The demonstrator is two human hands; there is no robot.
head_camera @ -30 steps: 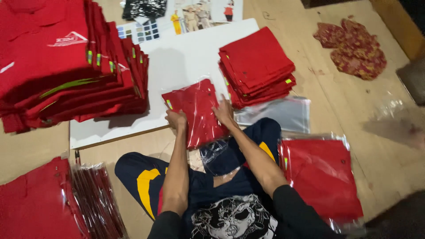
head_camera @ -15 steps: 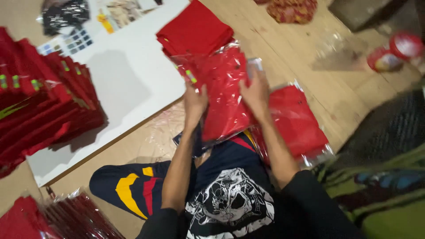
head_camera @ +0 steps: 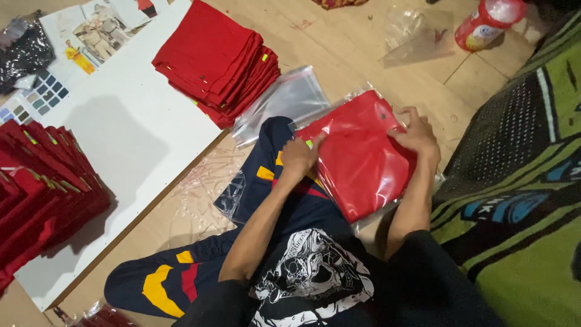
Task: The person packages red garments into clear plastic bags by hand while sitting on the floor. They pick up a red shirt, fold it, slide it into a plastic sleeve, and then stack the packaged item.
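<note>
**Both hands on a bagged red garment over the lap**

The largest thing in view is the pale wooden plank floor (head_camera: 339, 42), with a flat white rectangular board (head_camera: 139, 151) laid across its left part. At the right edge lies a green, black and blue patterned blanket (head_camera: 526, 200). On the board rest two heaps of folded red cloth: a long fanned row at the far left (head_camera: 42, 181) and a squarer stack near the top (head_camera: 212, 57). Just beside that stack, an empty clear plastic bag (head_camera: 284, 100) lies flat on the floor, and a red and white cylindrical canister (head_camera: 487, 24) lies near the top right corner.

The person sits with legs in dark blue trousers with yellow and red patches (head_camera: 181, 278). Over the lap lies the folded red garment sealed in a clear plastic bag (head_camera: 363, 157), its long axis running from the upper right down toward the lower left, tilted against the body.

The left hand (head_camera: 299, 157) presses on the packet's left edge, fingers curled onto the plastic. The right hand (head_camera: 417, 133) grips the upper right corner, fingers bent over the bag's open end. The packet lies between the two hands, touching both; neither hand is clearly nearer its middle.
</note>
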